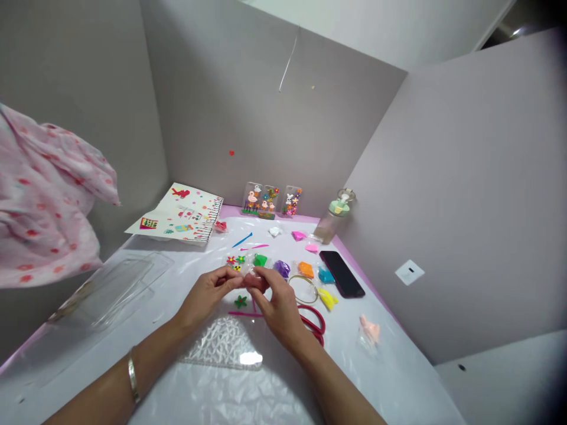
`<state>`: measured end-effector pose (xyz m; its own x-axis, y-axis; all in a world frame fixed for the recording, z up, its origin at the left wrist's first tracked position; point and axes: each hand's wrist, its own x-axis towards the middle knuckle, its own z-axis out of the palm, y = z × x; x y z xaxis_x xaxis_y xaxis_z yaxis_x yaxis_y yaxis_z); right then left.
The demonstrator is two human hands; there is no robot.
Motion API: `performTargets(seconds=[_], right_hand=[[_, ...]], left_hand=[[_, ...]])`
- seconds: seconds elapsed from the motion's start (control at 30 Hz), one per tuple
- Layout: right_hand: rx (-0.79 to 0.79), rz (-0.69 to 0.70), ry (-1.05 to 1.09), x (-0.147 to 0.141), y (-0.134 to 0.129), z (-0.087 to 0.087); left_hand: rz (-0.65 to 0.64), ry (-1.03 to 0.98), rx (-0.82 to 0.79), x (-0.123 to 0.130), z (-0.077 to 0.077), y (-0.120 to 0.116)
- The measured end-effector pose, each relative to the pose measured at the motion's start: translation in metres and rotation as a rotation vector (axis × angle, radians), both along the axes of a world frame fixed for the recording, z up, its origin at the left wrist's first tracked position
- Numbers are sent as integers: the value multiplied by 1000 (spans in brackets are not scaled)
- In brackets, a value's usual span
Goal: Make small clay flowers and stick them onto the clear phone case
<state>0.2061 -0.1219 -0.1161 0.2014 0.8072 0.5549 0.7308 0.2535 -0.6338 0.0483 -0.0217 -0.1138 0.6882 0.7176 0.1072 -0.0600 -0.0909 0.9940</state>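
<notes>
Hands (280, 302) hold lump (256, 283) (reddish brown)

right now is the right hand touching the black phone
No, the right hand holds the small reddish-brown lump, and the black phone lies apart, farther to the right.

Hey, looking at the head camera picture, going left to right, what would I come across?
Pink cloth → notebook → brown lump → purple packet → orange packet → phone → wall plate.
</notes>
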Motion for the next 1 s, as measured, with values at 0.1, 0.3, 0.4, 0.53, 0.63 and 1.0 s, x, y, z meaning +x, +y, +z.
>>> performTargets(seconds=[0.1,0.3,0.4,0.53,0.63,1.0], right_hand=[[-51,47,55,-2,-2,5],[-160,130,244,-8,-3,9],[-108,80,233,-1,-1,10],[104,-208,46,31,4,13],[247,-376,3,71,9,9],[216,-160,-314,6,4,5]], left_hand=[[74,21,81,0,1,-4],[16,94,334,1,0,-13],[24,97,226,3,-3,-13],[152,-9,-77,2,-2,-3],[173,-201,-298,-3,3,3],[-62,-277,-539,7,6,-31]])
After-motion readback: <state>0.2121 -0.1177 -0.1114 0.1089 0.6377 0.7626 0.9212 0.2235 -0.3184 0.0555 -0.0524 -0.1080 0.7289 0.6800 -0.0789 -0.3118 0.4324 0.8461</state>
